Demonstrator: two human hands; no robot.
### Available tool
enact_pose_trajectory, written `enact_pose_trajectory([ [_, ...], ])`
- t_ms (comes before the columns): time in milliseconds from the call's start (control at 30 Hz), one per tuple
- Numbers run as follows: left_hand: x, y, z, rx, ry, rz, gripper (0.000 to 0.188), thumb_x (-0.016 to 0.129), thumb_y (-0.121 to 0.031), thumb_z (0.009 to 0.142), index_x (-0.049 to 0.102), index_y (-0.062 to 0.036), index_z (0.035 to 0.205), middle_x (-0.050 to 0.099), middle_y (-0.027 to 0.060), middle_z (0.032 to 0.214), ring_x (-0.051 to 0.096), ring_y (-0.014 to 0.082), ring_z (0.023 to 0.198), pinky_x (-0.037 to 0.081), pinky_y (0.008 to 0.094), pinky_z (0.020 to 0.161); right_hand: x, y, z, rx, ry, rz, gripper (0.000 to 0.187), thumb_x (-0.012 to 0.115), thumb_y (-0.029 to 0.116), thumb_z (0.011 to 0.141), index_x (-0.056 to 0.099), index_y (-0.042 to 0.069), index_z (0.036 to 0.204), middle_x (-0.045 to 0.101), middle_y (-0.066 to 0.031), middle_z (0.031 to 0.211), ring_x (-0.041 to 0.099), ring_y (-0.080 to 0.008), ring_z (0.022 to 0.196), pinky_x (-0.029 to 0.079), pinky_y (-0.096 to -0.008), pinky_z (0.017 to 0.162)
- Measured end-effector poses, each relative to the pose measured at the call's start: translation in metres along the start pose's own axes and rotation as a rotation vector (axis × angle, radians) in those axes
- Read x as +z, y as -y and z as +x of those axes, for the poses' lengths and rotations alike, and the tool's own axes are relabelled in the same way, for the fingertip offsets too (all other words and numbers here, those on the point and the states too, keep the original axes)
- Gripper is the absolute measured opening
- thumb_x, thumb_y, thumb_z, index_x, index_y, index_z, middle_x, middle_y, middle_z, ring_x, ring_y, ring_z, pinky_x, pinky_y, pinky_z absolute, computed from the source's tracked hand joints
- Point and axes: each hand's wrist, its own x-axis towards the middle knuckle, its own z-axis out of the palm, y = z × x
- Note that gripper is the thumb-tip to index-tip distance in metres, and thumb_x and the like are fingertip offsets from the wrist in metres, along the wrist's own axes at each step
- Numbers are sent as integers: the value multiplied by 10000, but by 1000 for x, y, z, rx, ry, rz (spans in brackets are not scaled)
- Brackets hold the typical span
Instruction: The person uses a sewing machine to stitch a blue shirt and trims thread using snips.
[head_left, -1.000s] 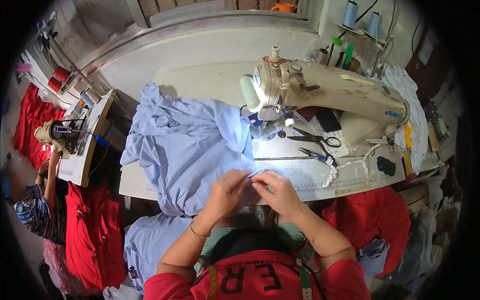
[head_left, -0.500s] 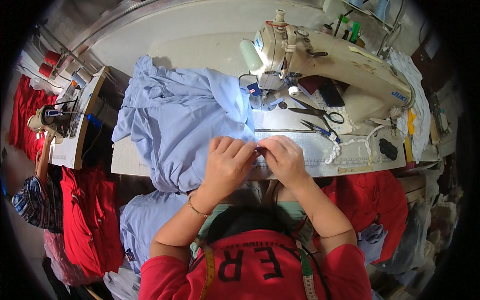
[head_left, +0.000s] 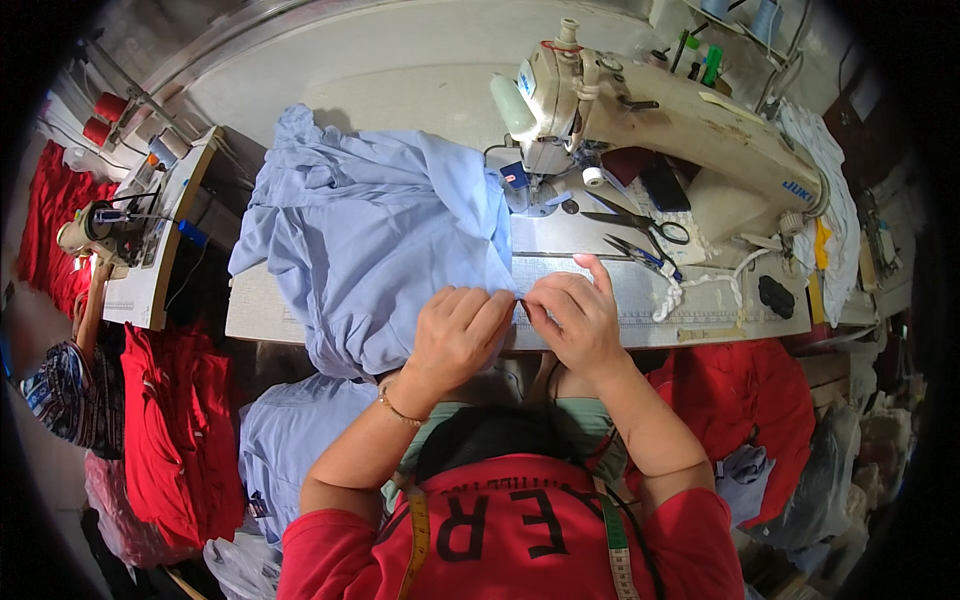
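Note:
A light blue cloth garment (head_left: 370,230) lies spread over the left part of the sewing table, its right edge reaching to my hands. My left hand (head_left: 458,332) is closed on the garment's lower right corner near the table's front edge. Close beside it, my right hand (head_left: 574,312) is pinched at the same spot, with one finger lifted away. A small dark bit shows between the fingertips, too small to name. Beyond my hands stands a cream sewing machine (head_left: 690,115), its needle area right of the garment.
Black scissors (head_left: 650,225) and blue-handled snips (head_left: 645,257) lie right of the needle area. A white braided cord (head_left: 705,285) and a dark object (head_left: 776,298) sit farther right. Red cloth (head_left: 185,430) hangs at the left, beside a second machine table (head_left: 165,240).
My right hand has shifted slightly right, and one of its fingers has lifted. The left hand stays at the garment's corner. The whole view has shifted a little.

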Motion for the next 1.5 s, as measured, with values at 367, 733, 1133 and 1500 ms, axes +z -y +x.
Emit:
enact_pose_trajectory([
  [367,4,-4,-7,-92,-202,-78,244,701,32,650,607,-36,865,528,48,719,486,203,578,405,316,504,13,29,-2,300,-90,335,142,648,30,773,594,64,900,639,-44,820,616,-221,776,369,-430,941],
  [733,-2,-5,-11,-111,-200,-181,291,673,97,642,624,2,913,576,80,735,545,221,607,442,312,525,20,43,-13,781,-14,908,154,570,36,874,629,-9,1009,642,-60,950,581,-132,854,438,-242,812],
  [1133,-11,1,-21,-245,-165,-374,302,718,5,714,624,12,1002,616,119,849,585,262,706,478,320,606,-14,52,0,975,194,1673,422,516,16,868,495,-32,1286,583,-63,1173,538,-137,1067,384,-262,972],
  [1500,-22,1,-33,-951,-177,-1117,174,580,-126,929,648,9,1016,618,-8,821,527,60,714,427,192,659,8,31,36,467,271,767,301,621,91,840,588,24,1132,602,-61,1026,556,-147,808,454,-283,746],
])
